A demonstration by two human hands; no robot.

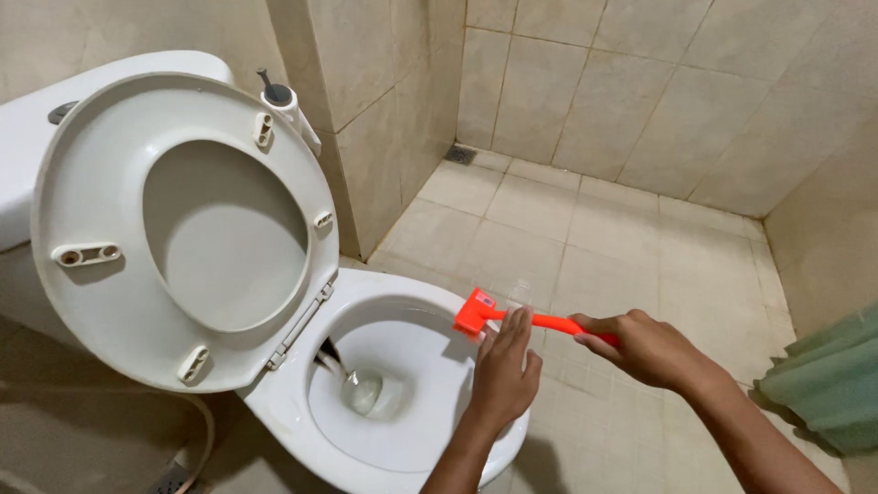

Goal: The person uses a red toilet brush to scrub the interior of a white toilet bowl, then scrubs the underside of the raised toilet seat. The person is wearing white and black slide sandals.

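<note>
Hands hold an orange brush (pixel 512 316) over the toilet bowl (pixel 302 402) rim.

Near end of orange brush handle (pixel 549 322) concealed inside right hand (pixel 645 348). Bristles of brush head (pixel 475 314) facing away, blurred by clear wrap. Left hand (pixel 503 370) masking part of toilet bowl rim (pixel 402 288). Both forearms cut by bottom edge. Tank (pixel 23 137) cropped at left. Green cloth (pixel 823 380) cropped at right, kind undeterminable. Floor drain (pixel 460 155) too small to detail.
</note>
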